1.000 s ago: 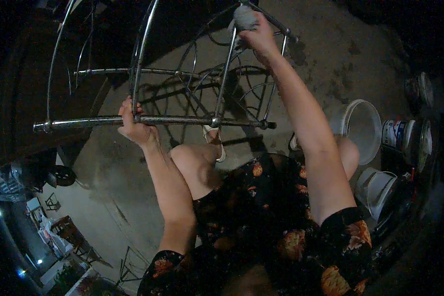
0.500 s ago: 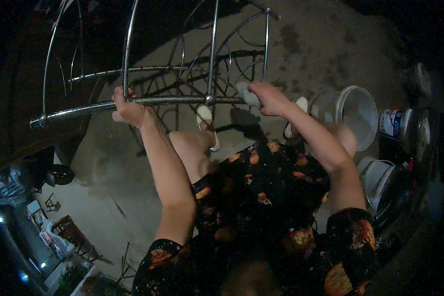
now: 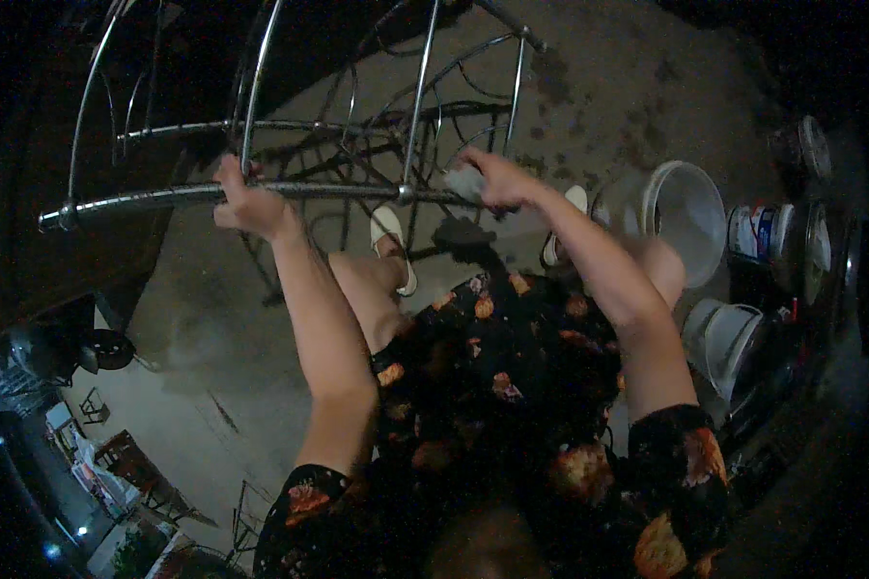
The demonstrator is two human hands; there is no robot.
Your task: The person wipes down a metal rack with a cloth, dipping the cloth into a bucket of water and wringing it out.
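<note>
A shiny metal tube rack (image 3: 328, 191) with thin curved rods stands tilted in front of me. My left hand (image 3: 253, 205) grips it where an upright bar meets the long curved tube; some fingers are hidden behind the metal. Farther right, my right hand (image 3: 502, 183) is closed around a crumpled pale grey cloth or pad (image 3: 465, 181). That piece rests against the right end of the same tube, just past a round joint (image 3: 406, 193). Exactly what the pad is made of I cannot tell in the dim light.
Beside my right leg are a white bucket (image 3: 687, 224), a labelled tub (image 3: 758, 232) and another pale bucket (image 3: 719, 338). My feet in light shoes (image 3: 388, 227) are on the concrete floor (image 3: 203, 318). A small stool (image 3: 94, 405) and furniture lie far left.
My right hand has slid a little left with the pad, closer to the round joint. The left hand keeps its place on the rack. The whole view has shifted slightly.
</note>
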